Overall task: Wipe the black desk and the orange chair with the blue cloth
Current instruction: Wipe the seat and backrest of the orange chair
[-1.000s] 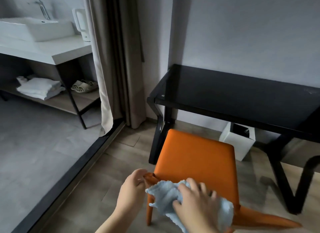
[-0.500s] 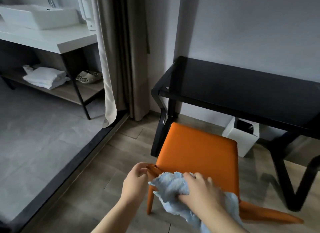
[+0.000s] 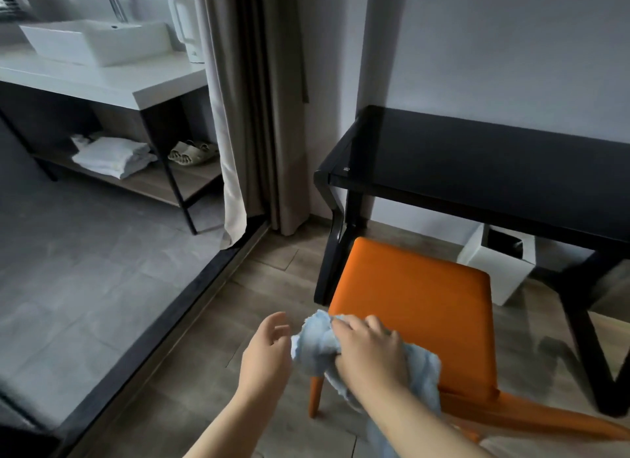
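Note:
The orange chair (image 3: pixel 416 307) stands in front of the black desk (image 3: pixel 494 161), its seat partly under the desk's front edge. My right hand (image 3: pixel 370 352) grips the bunched blue cloth (image 3: pixel 317 345) against the chair's near left corner. The cloth hangs down past my wrist on the right. Just left of the cloth, my left hand (image 3: pixel 267 350) hovers with relaxed fingers, holding nothing and clear of the chair.
A white bin (image 3: pixel 497 263) sits on the floor under the desk. A beige curtain (image 3: pixel 252 110) hangs left of the desk beside a dark floor track (image 3: pixel 163 328). Beyond it stands a vanity with a white basin (image 3: pixel 95 41), folded towels (image 3: pixel 112 156) and slippers (image 3: pixel 192 152).
My left hand has let go of the chair's near corner and drawn back to the left. My right hand has slid the cloth left onto that corner.

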### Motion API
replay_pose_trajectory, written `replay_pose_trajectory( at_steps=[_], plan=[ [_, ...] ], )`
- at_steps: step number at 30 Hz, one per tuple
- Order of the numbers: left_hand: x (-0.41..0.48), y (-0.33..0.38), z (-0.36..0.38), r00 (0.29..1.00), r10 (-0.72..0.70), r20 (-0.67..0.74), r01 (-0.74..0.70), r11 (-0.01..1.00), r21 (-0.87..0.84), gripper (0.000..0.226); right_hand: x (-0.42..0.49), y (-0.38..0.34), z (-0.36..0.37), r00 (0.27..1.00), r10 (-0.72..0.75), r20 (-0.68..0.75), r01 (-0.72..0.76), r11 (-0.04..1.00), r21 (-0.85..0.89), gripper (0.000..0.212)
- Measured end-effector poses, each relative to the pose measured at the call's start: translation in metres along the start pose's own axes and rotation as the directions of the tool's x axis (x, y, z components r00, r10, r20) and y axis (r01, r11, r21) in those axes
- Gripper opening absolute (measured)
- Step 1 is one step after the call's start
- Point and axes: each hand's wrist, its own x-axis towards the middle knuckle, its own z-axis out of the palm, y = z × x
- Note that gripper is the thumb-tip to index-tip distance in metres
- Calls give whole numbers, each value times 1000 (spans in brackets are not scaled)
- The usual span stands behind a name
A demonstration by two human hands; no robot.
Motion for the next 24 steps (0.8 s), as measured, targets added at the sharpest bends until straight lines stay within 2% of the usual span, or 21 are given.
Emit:
replay_pose_trajectory(
  at_steps=[2, 4, 6, 11, 14, 17, 20, 22, 24],
  plan=[
    [-1, 5, 5, 994, 106, 10, -107, 986, 132, 43, -25, 29, -8, 1000, 6, -9, -6, 1000, -5, 47],
    [-4, 10, 12, 968, 239, 75, -251, 927, 278, 46, -55, 61, -18, 1000, 9, -29, -10, 999, -40, 47],
    [-11, 13, 23, 927, 341, 158, -376, 836, 400, 48, -72, 82, -22, 998, 64, 28, -62, 996, -67, 46],
    [-36, 16, 57, 795, 499, 344, -596, 541, 594, 47, -60, 62, -17, 998, 30, -64, -32, 999, -31, 25],
    [-50, 14, 71, 730, 524, 439, -661, 379, 647, 27, -75, 87, -15, 985, -37, -169, 32, 999, -33, 20],
    [-62, 11, 84, 666, 577, 473, -716, 317, 621, 19, -104, 140, -20, 977, -80, -197, 70, 996, -59, 32],
    [-74, 13, 97, 599, 601, 529, -771, 256, 583, 15, -119, 178, -34, 986, -19, -167, 16, 1000, -16, 46],
    [-80, 16, 108, 621, 542, 567, -762, 247, 598, 21, -115, 175, -39, 997, 18, -81, -21, 999, -43, 43],
    [-82, 18, 118, 705, 405, 582, -696, 234, 679, 27, -104, 163, -26, 999, -1, -32, 0, 999, -46, 40]
  ],
)
